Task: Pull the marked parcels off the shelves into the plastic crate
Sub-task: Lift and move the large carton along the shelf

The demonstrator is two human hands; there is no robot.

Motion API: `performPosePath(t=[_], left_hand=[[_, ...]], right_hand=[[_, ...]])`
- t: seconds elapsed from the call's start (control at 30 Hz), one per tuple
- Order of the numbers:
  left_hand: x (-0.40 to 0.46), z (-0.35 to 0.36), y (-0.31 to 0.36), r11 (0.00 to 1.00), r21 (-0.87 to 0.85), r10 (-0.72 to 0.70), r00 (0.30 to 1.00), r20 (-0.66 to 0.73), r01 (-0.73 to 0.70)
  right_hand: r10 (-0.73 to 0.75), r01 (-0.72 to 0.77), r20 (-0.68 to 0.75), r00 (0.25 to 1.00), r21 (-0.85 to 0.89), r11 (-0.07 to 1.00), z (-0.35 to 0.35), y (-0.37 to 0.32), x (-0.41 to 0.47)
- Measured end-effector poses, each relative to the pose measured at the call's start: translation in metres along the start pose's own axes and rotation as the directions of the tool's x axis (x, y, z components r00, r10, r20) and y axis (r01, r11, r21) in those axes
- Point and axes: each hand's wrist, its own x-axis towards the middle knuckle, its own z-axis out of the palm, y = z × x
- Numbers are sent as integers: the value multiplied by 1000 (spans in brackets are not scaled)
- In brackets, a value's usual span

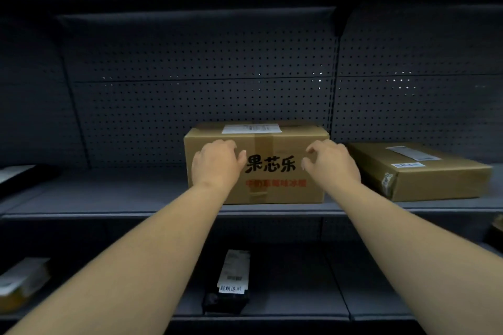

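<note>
Head view, box: tall carton [255, 163] at frame centre, standing at the front edge of the middle shelf [109, 198], within easy reach.
Left hand [216, 164]: fingers loosely curled over the carton's front, grasping nothing yet.
Right hand [330, 162]: mirrors it, grip released, set to take the carton from both sides.
Neighbours: flat carton [419, 171] just right; black parcel [231, 283] on the lower shelf.
Crate: not visible.

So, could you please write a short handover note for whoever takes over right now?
Left hand and right hand: both in front of the printed carton, fingers loosely curled, no grip visible.
The carton stands on the middle shelf; a flat carton lies to its right; a black parcel lies on the shelf below.
Nothing visibly pulled yet; the crate is out of view.
</note>
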Motion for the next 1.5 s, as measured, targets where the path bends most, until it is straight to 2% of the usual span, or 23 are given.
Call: performPosePath(t=[0.17,0.3,0.53,0.7,0.8,0.9,1.03,1.2,1.5], left_hand=[[42,-10,-9,998,-12,-68,996,-53,68],[74,-6,-23,986,-22,-164,986,-25,163],[113,17,-53,925,-7,-375,915,150,381],[127,26,-62,870,-61,-456,845,280,489],[130,32,-65,866,-92,-441,838,320,491],[128,33,-67,868,-115,-431,848,309,483],[118,26,-66,860,-108,-455,845,279,499],[97,13,-66,848,-136,-477,849,228,513],[51,-4,-73,830,-224,-491,860,139,510]], right_hand=[[15,-14,-18,1000,29,999,-11,-2,47],[115,-117,21,993,105,988,-7,3,79],[344,-393,257,903,176,902,7,5,112],[398,-540,445,802,255,802,10,7,120],[396,-533,413,820,301,790,11,7,120],[428,-567,408,806,328,756,11,7,115],[455,-541,295,840,387,747,13,9,105],[534,-581,232,813,390,715,8,8,88],[539,-534,103,836,380,756,-9,2,40]])
